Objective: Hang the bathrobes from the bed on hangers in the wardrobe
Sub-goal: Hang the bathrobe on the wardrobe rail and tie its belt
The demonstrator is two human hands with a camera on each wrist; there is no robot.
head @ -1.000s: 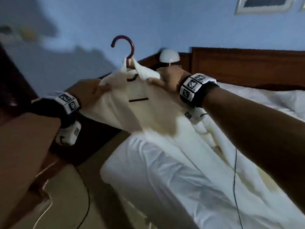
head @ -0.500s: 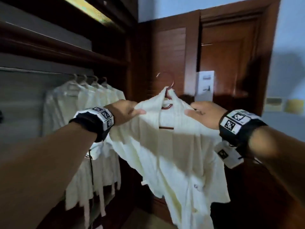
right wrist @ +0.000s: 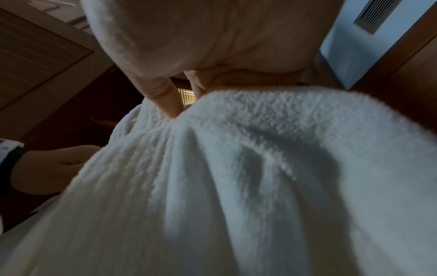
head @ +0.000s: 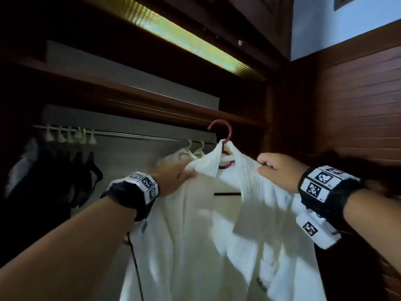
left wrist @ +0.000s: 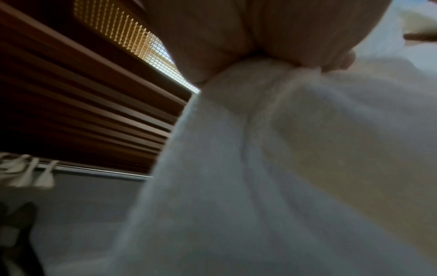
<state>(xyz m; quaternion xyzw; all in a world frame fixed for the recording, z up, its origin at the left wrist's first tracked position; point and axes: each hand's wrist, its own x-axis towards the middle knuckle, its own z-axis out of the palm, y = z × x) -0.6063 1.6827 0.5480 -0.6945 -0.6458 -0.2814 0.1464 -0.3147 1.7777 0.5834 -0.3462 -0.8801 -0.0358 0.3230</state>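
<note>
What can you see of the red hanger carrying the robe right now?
The red hanger looks like glossy plastic, with a curved hook open to the left. Its hook is raised in front of the wardrobe rail but not yet over it. A white towelling bathrobe is draped over it, hiding the shoulders; only the hook, part of the neck and a dark crossbar show. The left hand and right hand grip the robe's shoulders, holding it upright.

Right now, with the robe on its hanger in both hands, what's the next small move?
Probably lift and push forward so the red hook goes over the rail. The left hand and right hand grip the bathrobe shoulders, and the hook isn't visibly on the rail.
</note>
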